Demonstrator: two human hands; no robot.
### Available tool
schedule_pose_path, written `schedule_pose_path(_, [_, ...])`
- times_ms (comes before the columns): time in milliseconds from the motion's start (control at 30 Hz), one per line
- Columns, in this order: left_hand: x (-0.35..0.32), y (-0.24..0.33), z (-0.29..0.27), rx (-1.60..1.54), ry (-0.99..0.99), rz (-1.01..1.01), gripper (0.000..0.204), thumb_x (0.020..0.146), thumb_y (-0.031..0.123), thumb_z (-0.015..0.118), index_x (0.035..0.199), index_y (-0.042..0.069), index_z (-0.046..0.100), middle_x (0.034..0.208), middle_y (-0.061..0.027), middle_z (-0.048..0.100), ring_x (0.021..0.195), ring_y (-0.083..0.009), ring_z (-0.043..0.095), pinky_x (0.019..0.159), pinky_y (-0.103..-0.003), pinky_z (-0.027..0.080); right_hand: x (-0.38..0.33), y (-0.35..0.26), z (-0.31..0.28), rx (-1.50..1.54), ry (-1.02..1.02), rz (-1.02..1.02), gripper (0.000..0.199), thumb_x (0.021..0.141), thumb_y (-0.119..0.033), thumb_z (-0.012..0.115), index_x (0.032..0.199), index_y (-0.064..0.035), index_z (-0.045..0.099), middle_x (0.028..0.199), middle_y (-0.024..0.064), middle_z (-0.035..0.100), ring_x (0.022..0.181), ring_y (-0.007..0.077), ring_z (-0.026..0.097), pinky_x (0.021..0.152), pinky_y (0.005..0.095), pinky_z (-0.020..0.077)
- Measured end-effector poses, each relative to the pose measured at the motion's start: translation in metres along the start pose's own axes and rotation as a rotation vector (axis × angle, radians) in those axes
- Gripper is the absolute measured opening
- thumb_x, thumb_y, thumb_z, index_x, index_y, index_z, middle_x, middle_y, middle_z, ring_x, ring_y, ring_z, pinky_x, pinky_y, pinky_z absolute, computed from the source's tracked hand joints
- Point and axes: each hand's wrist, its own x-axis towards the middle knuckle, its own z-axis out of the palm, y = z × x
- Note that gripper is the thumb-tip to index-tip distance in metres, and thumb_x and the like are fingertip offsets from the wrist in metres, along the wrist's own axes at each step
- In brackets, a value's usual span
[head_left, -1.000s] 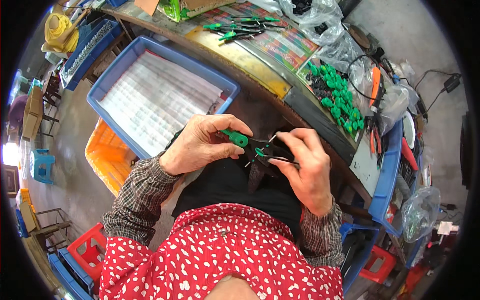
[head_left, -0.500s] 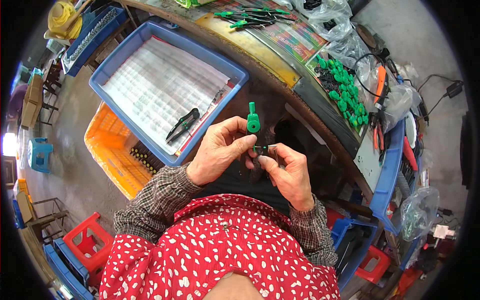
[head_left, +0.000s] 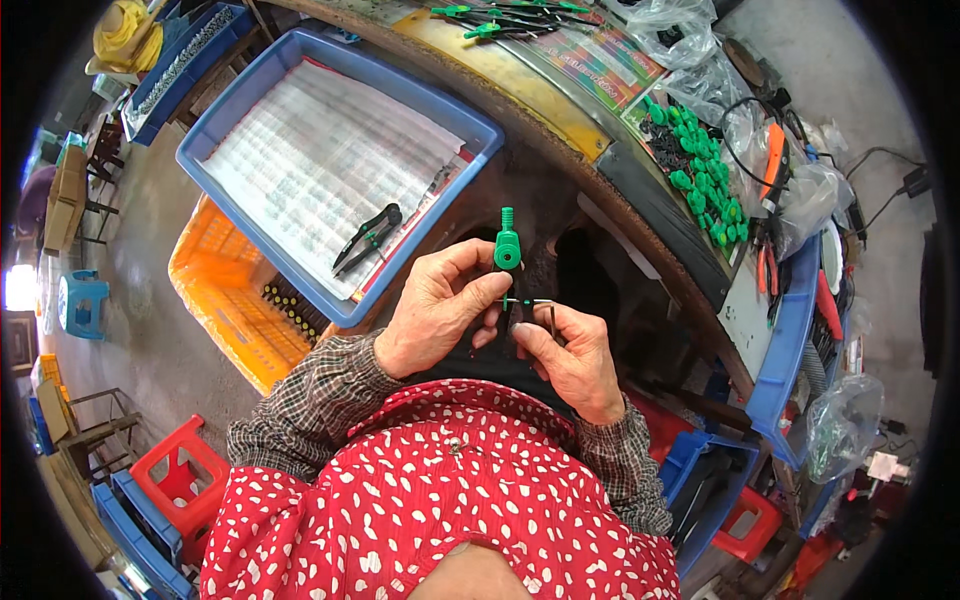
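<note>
Above my lap, my left hand (head_left: pixel 430 308) pinches a drawing compass (head_left: pixel 508 248) upright by its head. It has a ribbed green handle, a round green hinge and dark legs partly hidden by the fingers. A thin metal spindle (head_left: pixel 541 301) crosses the legs, with small green pieces on it. My right hand (head_left: pixel 573 358) is closed around the lower right leg beside the spindle, thumb pressed on it. Left of my hands, a black compass with a green crosspiece (head_left: pixel 366 240) lies on printed paper (head_left: pixel 310 170) in a blue tray (head_left: pixel 195 160).
An orange crate (head_left: pixel 215 310) holding dark parts stands under the tray. On the curved workbench (head_left: pixel 650 205) at right lie a heap of green heads (head_left: pixel 700 170), plastic bags and an orange-handled tool (head_left: pixel 773 160). Several green-headed compasses (head_left: pixel 500 22) lie at the bench's far side.
The compass stays in both hands, and the spindle across its legs shows more plainly. My right hand has shifted slightly down. The view has moved a little.
</note>
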Motion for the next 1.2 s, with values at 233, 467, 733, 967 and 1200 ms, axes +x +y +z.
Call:
schedule_pose_path(233, [-0.004,0.013,-0.007,0.076,-0.112,-0.062,0.019,0.097,0.012,0.056,0.112,0.000,0.055,0.072,-0.0008,0.054,0.056,-0.0061,0.051,0.048,-0.020,0.043,-0.004,-0.003,-0.004,-0.033,-0.035,-0.025,0.017,0.090,-0.009,0.064,0.101,0.0034,0.068,0.071,0.0009,0.059,0.063,0.0056,0.051,0.056,0.0215,0.0416])
schedule_pose_path(467, [-0.006,0.024,-0.012,0.192,-0.157,-0.106,0.019,0.097,0.012,0.055,0.114,0.001,0.056,0.067,0.0022,0.051,0.052,-0.0035,0.045,0.046,-0.019,0.038,-0.005,0.002,-0.009,-0.111,-0.056,-0.069,0.013,0.088,-0.009,0.066,0.089,0.0046,0.066,0.069,0.0016,0.058,0.063,0.0060,0.051,0.055,0.0222,0.0407])
schedule_pose_path(733, [-0.001,0.012,-0.009,0.039,0.012,-0.007,0.022,0.096,0.011,0.058,0.116,0.002,0.056,0.081,0.0007,0.056,0.053,-0.0024,0.042,0.044,-0.018,0.034,0.002,0.001,-0.005,-0.097,0.019,-0.004,0.020,0.085,-0.010,0.069,0.100,0.0016,0.062,0.077,-0.0013,0.057,0.068,0.0042,0.049,0.060,0.0217,0.0420])
schedule_pose_path(967, [0.002,0.006,-0.015,0.053,0.037,0.009,0.020,0.094,0.009,0.061,0.111,-0.001,0.057,0.087,-0.0021,0.060,0.055,-0.0042,0.049,0.044,-0.019,0.040,-0.003,-0.006,-0.016,-0.529,0.089,-0.245,0.034,0.081,0.007,0.059,0.114,0.0021,0.054,0.101,0.0134,0.053,0.077,0.0185,0.057,0.066,0.0269,0.0470])
schedule_pose_path(1200, [-0.002,0.011,-0.016,0.107,0.094,0.122,0.017,0.094,0.008,0.060,0.107,-0.003,0.057,0.082,-0.0031,0.060,0.055,-0.0056,0.053,0.046,-0.020,0.044,-0.011,-0.023,-0.006,-0.779,0.172,-0.504,0.049,0.081,-0.002,0.068,0.128,-0.0084,0.057,0.077,0.0092,0.052,0.062,0.0219,0.055,0.055,0.0340,0.0459])
